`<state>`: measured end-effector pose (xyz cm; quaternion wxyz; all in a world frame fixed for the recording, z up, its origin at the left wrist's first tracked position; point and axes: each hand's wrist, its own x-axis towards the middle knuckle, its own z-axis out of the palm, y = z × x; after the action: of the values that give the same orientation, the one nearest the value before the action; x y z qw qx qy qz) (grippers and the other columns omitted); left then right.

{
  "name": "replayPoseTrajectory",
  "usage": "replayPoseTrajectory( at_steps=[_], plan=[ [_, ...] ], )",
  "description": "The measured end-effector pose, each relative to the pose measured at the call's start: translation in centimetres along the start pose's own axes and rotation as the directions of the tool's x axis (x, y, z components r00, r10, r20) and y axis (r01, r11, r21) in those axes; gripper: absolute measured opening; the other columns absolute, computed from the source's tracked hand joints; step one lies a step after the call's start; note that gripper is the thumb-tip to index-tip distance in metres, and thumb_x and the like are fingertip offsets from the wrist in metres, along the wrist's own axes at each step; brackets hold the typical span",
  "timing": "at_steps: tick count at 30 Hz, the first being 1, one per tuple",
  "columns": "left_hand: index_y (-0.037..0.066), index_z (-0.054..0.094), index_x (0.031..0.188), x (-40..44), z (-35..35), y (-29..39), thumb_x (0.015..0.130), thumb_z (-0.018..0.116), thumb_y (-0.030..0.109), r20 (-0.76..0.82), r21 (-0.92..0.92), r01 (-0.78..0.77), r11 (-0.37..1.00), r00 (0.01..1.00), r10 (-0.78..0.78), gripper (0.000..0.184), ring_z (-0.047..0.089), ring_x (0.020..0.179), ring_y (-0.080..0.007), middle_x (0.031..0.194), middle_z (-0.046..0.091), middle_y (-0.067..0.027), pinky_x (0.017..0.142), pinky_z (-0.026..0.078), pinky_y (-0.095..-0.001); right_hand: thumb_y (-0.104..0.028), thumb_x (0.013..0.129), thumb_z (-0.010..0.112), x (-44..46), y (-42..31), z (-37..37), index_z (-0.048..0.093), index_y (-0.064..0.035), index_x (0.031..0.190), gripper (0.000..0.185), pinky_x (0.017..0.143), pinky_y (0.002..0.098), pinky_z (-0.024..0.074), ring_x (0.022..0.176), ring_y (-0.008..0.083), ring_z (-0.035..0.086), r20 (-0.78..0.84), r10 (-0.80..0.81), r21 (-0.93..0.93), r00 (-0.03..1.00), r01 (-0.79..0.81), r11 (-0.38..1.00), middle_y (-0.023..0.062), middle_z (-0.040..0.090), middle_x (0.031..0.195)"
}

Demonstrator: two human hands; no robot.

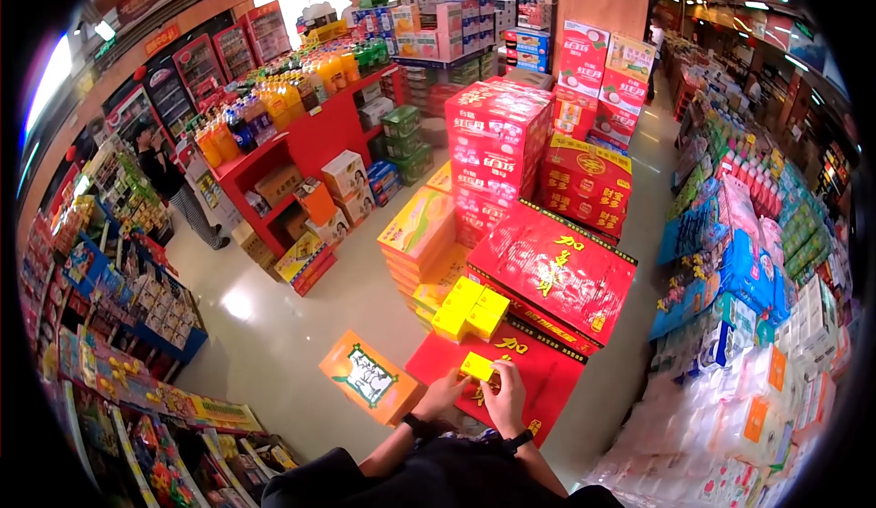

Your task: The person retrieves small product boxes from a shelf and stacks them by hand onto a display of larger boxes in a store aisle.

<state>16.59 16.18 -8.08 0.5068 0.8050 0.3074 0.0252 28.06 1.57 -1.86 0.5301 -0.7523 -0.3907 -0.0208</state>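
Between my two hands is a small yellow box [477, 366]. My left hand [440, 393] grips its left side, and my right hand [506, 400] has fingers closed on its right side. Underneath lies a flat red carton [547, 368] with gold characters. Just beyond my hands, several more yellow boxes [469, 309] sit grouped on the red carton. Behind them a second red carton [561, 266] in shrink wrap rests higher up. An orange carton [370, 380] with a white panel is to the left of my left hand.
Orange boxes [415, 234] are stacked beyond the yellow ones, next to tall red-pink cartons [497, 143]. Packaged paper goods [730, 417] line the right. A red shelf [251, 175] with drink bottles stands at the back left, where a person [164, 175] is standing.
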Motion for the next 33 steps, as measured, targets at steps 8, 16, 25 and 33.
replayPoseTrajectory(
  at_steps=[8,16,25,33],
  plan=[
    [0.0,0.067,0.12,5.7,-1.5,-4.5,0.112,0.05,0.047,0.341,0.375,-0.269,0.887,0.93,0.138,0.051,0.076,0.097,-0.0402,0.104,0.077,-0.0259,0.086,0.059,-0.048,-0.006,0.086,0.081,-1.9,2.6,2.1,0.052,-0.0043,0.137,0.059,0.084,0.0531,0.0566,0.11,0.0486,0.066,-0.004,0.203,-0.164,0.979,-0.201,0.966,0.0246,0.066,0.126],
    [-0.004,0.069,0.112,5.2,-3.0,-3.1,0.115,0.042,0.034,0.487,-0.161,0.006,0.987,0.87,0.074,0.047,0.079,0.087,-0.0298,0.1,0.08,-0.0194,0.082,0.063,-0.0415,-0.007,0.091,0.068,-2.1,4.3,4.6,0.066,-0.0036,0.115,0.024,0.075,0.0552,0.0561,0.093,0.0474,0.07,0.053,0.402,-0.305,0.914,-0.369,0.878,0.0228,0.073,0.102],
    [-0.001,0.07,0.121,5.2,-5.1,1.5,0.115,0.043,0.036,0.616,-0.162,0.036,0.986,0.784,0.072,0.045,0.076,0.095,-0.0257,0.109,0.079,-0.0141,0.089,0.061,-0.0373,-0.01,0.091,0.071,-1.2,3.6,5.7,0.061,-0.006,0.12,0.031,0.076,0.0533,0.0571,0.097,0.0455,0.07,-0.035,0.366,-0.244,0.93,-0.363,0.899,0.0199,0.071,0.111],
    [0.003,0.071,0.122,7.0,-3.9,0.1,0.114,0.042,0.046,0.64,-0.156,0.147,0.977,0.768,-0.013,0.052,0.076,0.093,-0.0237,0.108,0.08,-0.0125,0.083,0.061,-0.0362,-0.017,0.093,0.073,-1.4,4.3,6.4,0.056,-0.0061,0.124,0.037,0.073,0.0535,0.0571,0.095,0.046,0.07,-0.058,0.35,-0.293,0.935,-0.351,0.889,0.0209,0.071,0.112]
  ],
)
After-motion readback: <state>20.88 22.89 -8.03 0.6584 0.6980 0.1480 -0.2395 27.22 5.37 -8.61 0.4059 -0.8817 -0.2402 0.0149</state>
